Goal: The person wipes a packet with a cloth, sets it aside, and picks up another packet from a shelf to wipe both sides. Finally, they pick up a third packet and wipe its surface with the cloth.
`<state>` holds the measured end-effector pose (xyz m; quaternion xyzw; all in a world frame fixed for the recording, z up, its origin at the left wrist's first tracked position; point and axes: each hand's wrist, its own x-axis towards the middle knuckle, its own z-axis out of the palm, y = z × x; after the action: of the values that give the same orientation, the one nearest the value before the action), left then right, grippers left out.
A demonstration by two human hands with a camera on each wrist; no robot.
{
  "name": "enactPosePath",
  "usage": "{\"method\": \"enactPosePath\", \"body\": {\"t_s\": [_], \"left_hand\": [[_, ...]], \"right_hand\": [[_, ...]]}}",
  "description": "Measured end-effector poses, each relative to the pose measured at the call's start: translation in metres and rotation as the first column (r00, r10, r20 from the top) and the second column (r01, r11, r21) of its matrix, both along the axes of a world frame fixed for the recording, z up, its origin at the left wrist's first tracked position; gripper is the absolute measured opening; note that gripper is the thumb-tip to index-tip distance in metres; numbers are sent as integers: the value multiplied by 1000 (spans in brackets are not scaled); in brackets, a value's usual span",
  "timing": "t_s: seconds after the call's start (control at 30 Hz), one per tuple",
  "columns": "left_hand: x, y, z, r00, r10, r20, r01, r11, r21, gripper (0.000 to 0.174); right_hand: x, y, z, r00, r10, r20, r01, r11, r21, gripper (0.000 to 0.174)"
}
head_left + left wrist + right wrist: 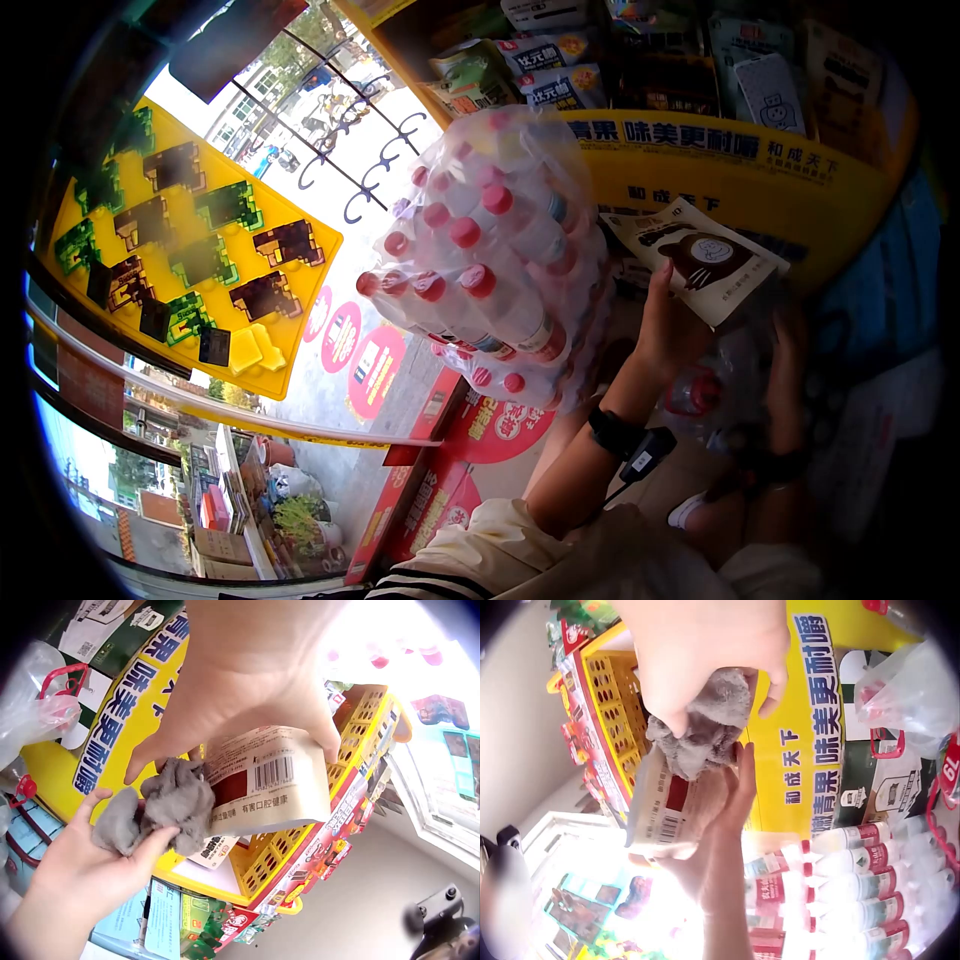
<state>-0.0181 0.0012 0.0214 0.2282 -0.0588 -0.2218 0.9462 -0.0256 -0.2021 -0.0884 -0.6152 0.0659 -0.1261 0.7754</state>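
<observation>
In the head view my left hand (pixel 672 325) grips a cream printed packet (pixel 700 255), its front showing a brown picture. The left wrist view shows the back of this packet (pixel 274 784), with a barcode, between the thumb and fingers. My right hand (pixel 788 365) is close to the packet's other side. A crumpled grey cloth (pixel 180 802) is bunched in my right hand (pixel 90 859), fingers curled round it. Seen from the right wrist, the cloth (pixel 712 724) lies against the packet's edge.
Shrink-wrapped bottles with red caps (pixel 500 260) stand left of my hands. Behind is a yellow display stand (pixel 640 160) with several snack packets on it. A yellow basket (pixel 360 727) sits along its edge. A yellow board (pixel 200 260) hangs at the glass front.
</observation>
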Motion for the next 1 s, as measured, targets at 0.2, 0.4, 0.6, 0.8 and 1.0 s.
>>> {"method": "enactPosePath", "body": {"t_s": [0.2,0.4,0.6,0.8,1.0], "left_hand": [[4,-1,-8,998,31,55,-30,999,-24,71],[2,5,5,994,98,-54,-100,994,-37,59],[-2,0,10,997,32,-65,-26,995,96,71],[-3,-13,-17,904,-346,251,175,834,523,81],[-5,-9,-8,831,-375,410,81,812,578,90]], "right_hand": [[-18,2,50,946,249,207,-236,968,-87,57],[-15,-11,26,1000,-26,4,23,930,366,51],[-8,-25,47,949,-297,-106,310,816,488,51],[-15,-8,17,979,34,202,59,897,-438,68],[-14,17,46,1000,29,-7,-28,988,150,73]]}}
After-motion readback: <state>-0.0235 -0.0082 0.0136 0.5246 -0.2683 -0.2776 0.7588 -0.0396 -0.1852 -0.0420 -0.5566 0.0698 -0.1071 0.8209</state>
